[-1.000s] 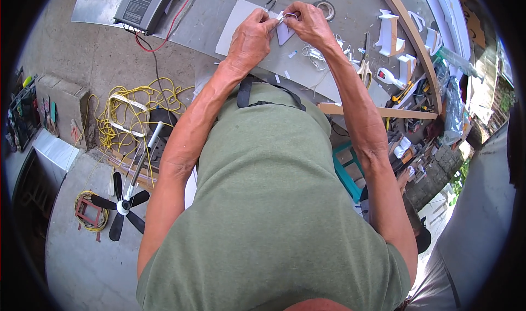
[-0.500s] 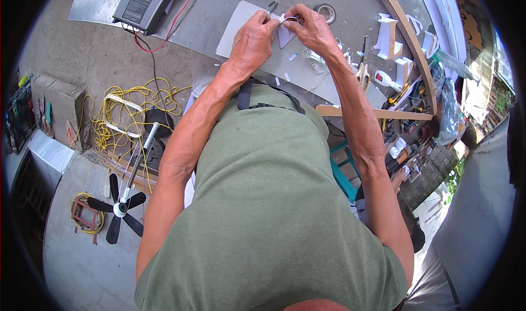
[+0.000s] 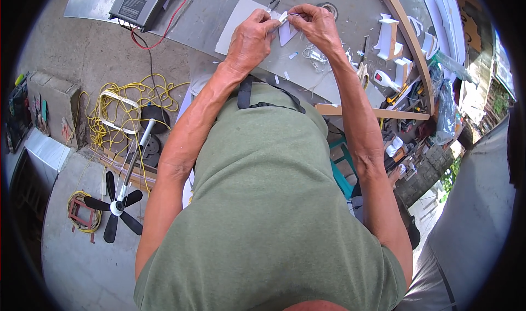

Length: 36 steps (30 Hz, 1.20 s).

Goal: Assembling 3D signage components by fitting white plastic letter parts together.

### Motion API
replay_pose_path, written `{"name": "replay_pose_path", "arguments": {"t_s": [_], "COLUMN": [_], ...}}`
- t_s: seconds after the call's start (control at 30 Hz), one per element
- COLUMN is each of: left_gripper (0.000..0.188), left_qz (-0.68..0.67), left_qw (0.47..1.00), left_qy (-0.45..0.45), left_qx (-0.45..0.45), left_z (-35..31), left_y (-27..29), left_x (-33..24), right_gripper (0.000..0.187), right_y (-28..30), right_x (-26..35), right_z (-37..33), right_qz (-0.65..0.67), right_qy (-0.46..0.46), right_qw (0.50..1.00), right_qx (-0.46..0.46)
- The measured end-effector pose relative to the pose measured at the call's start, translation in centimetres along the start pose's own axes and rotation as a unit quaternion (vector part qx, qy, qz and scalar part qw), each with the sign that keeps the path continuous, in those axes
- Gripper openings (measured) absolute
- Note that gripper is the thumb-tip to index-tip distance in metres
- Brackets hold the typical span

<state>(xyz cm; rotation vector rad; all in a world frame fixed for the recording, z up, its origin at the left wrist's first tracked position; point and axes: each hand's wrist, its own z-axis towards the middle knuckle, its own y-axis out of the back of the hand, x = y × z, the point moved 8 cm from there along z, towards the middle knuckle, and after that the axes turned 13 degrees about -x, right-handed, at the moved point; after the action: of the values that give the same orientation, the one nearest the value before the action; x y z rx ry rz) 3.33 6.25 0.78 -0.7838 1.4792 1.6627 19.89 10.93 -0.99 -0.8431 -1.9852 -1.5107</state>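
Both my hands work close together over the grey table. My left hand (image 3: 251, 41) is closed, pinching a small white piece (image 3: 283, 18) between thumb and fingertips. Opposite it, my right hand (image 3: 318, 29) pinches a thin, pale wire (image 3: 295, 14) that reaches toward that piece. The exact join between them is too small to make out. Just beneath the fingertips lies a white pointed piece (image 3: 286, 34). A pale flat board (image 3: 233, 29) rests under and beside my left hand. Behind my right hand, a roll of tape (image 3: 330, 9) is partly covered.
Tangled white wire (image 3: 318, 59), scissors (image 3: 362, 75) and a white glue-gun-like tool (image 3: 386, 80) lie to the right. A curved wooden strip (image 3: 408, 32) borders that side. A grey boxed device (image 3: 141, 4) with red and black cables stands left. Yellow cord (image 3: 104, 114) and a fan (image 3: 116, 207) lie lower left.
My right hand has shifted slightly right, away from my left. The small white piece and the wire now show more plainly between them. The view has moved slightly.
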Motion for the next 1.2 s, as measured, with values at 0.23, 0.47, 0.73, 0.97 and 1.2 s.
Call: {"name": "replay_pose_path", "arguments": {"t_s": [0.23, 0.47, 0.73, 0.97, 1.2], "left_gripper": [0.033, 0.032, 0.03, 0.029, 0.031], "left_qz": [-0.008, -0.001, 0.007, 0.018, 0.024], "left_qw": [1.0, 1.0, 0.999, 0.999, 0.998], "left_qy": [-0.012, -0.017, -0.03, -0.044, -0.046], "left_qx": [0.0, 0.01, 0.013, 0.011, 0.035], "left_z": [0.0, 0.1, 0.2, -0.1, 0.1], "left_y": [0.0, 0.1, 0.0, -0.1, -0.4], "left_x": [0.0, -0.2, -0.4, -0.4, -0.5], "right_gripper": [0.027, 0.028, 0.028, 0.031, 0.031], "right_y": [0.1, 0.2, 0.2, 0.0, 0.1], "right_x": [0.5, 0.5, 0.6, 1.0, 0.0], "right_z": [0.1, 0.0, 0.2, 0.3, 1.4], "right_qz": [-0.031, -0.04, -0.039, -0.055, -0.084], "right_qy": [0.032, 0.041, 0.036, 0.041, 0.012], "right_qw": [0.999, 0.998, 0.999, 0.998, 0.996], "right_qx": [-0.015, -0.02, -0.014, -0.005, 0.022]}}
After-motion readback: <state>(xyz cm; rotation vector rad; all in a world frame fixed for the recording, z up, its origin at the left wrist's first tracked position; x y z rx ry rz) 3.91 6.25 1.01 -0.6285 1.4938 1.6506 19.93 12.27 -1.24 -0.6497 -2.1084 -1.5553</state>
